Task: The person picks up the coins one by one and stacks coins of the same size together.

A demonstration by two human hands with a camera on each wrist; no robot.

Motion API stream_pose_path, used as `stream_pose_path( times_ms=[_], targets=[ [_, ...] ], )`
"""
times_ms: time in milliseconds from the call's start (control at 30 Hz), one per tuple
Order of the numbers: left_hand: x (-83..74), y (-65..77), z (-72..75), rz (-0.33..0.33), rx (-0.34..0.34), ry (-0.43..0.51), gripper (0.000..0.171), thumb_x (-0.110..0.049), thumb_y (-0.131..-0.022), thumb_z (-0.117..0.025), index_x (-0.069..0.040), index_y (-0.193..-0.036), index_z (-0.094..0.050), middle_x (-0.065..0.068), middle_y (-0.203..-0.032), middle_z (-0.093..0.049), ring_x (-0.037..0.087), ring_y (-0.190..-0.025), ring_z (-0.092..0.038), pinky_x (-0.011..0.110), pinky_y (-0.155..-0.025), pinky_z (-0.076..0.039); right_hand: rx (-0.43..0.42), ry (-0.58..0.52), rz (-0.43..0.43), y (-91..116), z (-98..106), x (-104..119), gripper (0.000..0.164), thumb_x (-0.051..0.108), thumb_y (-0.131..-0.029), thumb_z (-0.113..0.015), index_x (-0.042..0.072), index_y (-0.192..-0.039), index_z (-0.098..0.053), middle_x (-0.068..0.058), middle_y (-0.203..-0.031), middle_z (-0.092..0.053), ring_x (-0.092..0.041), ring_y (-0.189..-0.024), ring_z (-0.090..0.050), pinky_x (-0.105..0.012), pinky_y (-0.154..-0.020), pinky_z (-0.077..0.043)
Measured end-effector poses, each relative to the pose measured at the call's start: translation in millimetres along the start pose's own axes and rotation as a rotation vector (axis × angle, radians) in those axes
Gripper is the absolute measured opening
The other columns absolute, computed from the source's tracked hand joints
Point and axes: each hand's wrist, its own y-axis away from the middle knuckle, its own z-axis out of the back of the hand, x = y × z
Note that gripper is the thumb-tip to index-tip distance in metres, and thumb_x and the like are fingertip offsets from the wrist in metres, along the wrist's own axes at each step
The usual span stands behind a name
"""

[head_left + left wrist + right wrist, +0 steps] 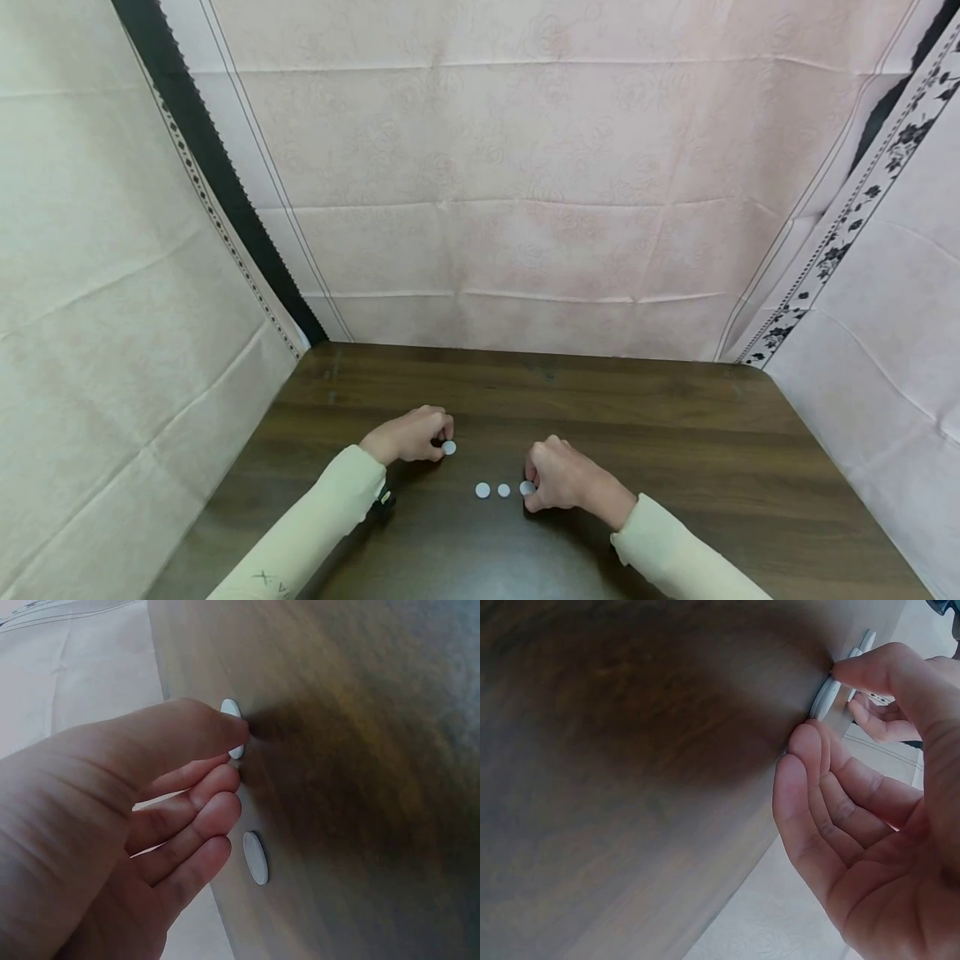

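Observation:
My left hand (414, 433) pinches a small round white disc (449, 447) between thumb and fingers, low over the wooden table. In the left wrist view the thumb crosses the middle of this disc (231, 709), and a second disc (256, 857) lies apart from it. Nearer to me on the right, my right hand (566, 477) holds another white disc (527, 487) between thumb and fingertips. Its disc (825, 697) stays partly covered by the thumb in the right wrist view. Two more discs, a left one (482, 490) and a smaller one (504, 491), lie in line beside it.
The dark wooden table (675, 417) runs back to a pale cloth (525, 250). More cloth hangs along the left (112, 333) and right (885, 333) sides. Light sleeves cover both forearms, and a dark object (385, 498) sits at the left wrist.

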Motion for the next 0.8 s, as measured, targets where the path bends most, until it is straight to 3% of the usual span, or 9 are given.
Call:
stream_pose_path(
  times_ms=[333, 800],
  targets=[
    [-0.5, -4.2, -1.4, -0.016, 0.008, -0.023, 0.014, -0.01, -0.091, -0.081, -0.01, -0.102, -0.072, 0.0, -0.1, -0.066, 0.013, -0.087, -0.055, 0.03, -0.079, -0.054, -0.01, 0.005, 0.0, 0.7, -0.8, 0.2, 0.023, 0.019, -0.077, -0.091, 0.005, -0.086, -0.076, 0.005, -0.07, -0.066, -0.003, -0.055, -0.056, -0.02, -0.052, -0.049],
    [-11.2, 9.9, -4.4, -0.014, 0.013, -0.024, 0.013, -0.013, -0.091, -0.082, -0.011, -0.099, -0.072, -0.001, -0.096, -0.064, 0.012, -0.086, -0.053, 0.029, -0.078, -0.051, -0.022, 0.007, 0.024, 0.8, -1.5, -2.5, 0.022, 0.02, -0.077, -0.09, 0.005, -0.086, -0.076, 0.005, -0.07, -0.066, -0.002, -0.056, -0.057, -0.019, -0.053, -0.05]
  ],
)
